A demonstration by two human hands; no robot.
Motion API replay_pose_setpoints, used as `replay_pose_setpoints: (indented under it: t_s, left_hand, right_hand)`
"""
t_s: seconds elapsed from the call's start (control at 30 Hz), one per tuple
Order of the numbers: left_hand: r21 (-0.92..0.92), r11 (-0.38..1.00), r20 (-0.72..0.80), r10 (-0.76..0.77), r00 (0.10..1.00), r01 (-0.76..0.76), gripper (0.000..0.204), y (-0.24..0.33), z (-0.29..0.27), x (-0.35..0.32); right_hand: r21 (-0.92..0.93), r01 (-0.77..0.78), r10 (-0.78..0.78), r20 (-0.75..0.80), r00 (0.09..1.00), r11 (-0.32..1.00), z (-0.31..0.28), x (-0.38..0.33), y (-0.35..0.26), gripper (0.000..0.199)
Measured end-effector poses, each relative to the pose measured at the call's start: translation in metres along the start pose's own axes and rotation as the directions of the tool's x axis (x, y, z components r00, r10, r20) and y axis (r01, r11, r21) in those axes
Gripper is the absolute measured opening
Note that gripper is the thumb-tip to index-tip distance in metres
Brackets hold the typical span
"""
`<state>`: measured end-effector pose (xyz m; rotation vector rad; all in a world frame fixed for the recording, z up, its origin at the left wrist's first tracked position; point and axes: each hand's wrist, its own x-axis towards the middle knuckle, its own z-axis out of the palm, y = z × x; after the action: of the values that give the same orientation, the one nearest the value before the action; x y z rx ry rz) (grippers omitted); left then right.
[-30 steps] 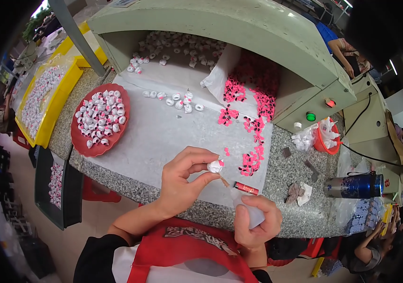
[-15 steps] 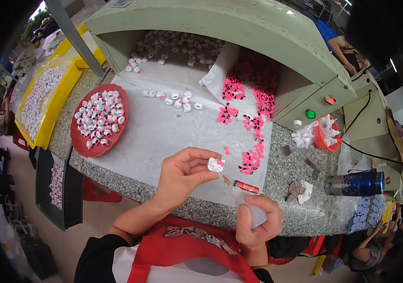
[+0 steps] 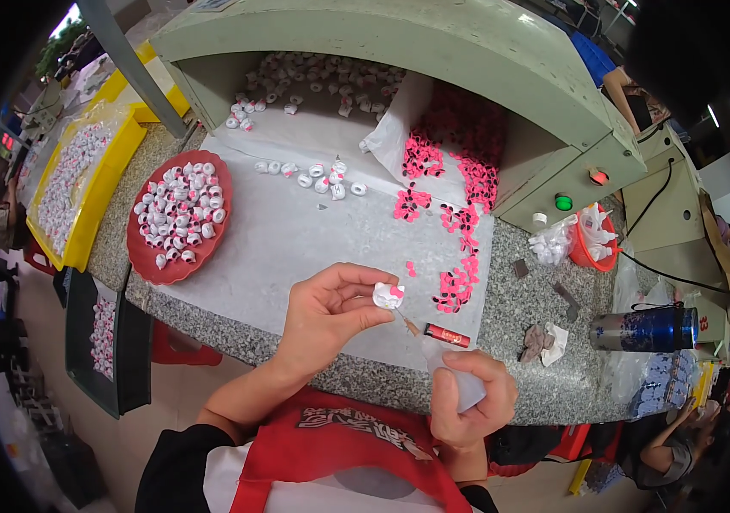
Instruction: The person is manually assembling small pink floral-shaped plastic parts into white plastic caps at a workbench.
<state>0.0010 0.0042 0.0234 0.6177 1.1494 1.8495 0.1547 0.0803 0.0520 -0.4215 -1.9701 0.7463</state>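
Observation:
My left hand (image 3: 326, 312) pinches a small white figurine head (image 3: 388, 296) with a pink bow between thumb and fingertips, over the white sheet (image 3: 296, 256). My right hand (image 3: 474, 398) is wrapped round a translucent squeeze bottle (image 3: 465, 386), whose thin needle tip points up-left at the head's lower edge; whether it touches is too small to tell. Just beyond the bottle lies a red tube (image 3: 448, 335). Pink bow pieces (image 3: 457, 286) with dark spots lie scattered to the right of the left hand. Several white heads (image 3: 322, 182) sit farther back on the sheet.
A red scalloped plate (image 3: 147, 256) of white heads stands at left, beside a yellow tray (image 3: 117, 184). The pale green machine housing (image 3: 382, 38) arches over the back. At right are a red cup (image 3: 587, 256), a blue bottle (image 3: 647, 332) and crumpled tissue (image 3: 555, 344).
The left hand has shifted very slightly left and up with the figurine head, which is turned a little. The right hand and squeeze bottle have moved a touch to the right.

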Motion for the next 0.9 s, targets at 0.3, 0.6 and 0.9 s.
replay_pose_setpoints:
  t_s: [0.3,0.6,0.9]
  left_hand:
    - [0.072,0.997,-0.041,-0.025,0.999,0.028,0.032,-0.004,-0.004,0.004]
    - [0.029,0.998,-0.045,-0.055,0.997,0.056,0.031,-0.004,-0.015,0.0]
    - [0.143,0.99,-0.043,-0.002,0.999,0.008,0.034,-0.013,-0.023,-0.014]
  right_hand:
    - [0.228,-0.507,0.538,-0.101,0.837,0.831,0.006,0.0,0.01,0.014]
    - [-0.287,-0.599,0.658,0.193,0.728,0.747,0.07,0.005,0.14,0.032]
    - [-0.53,-0.473,0.67,0.275,0.689,0.704,0.065,0.002,0.142,0.028]
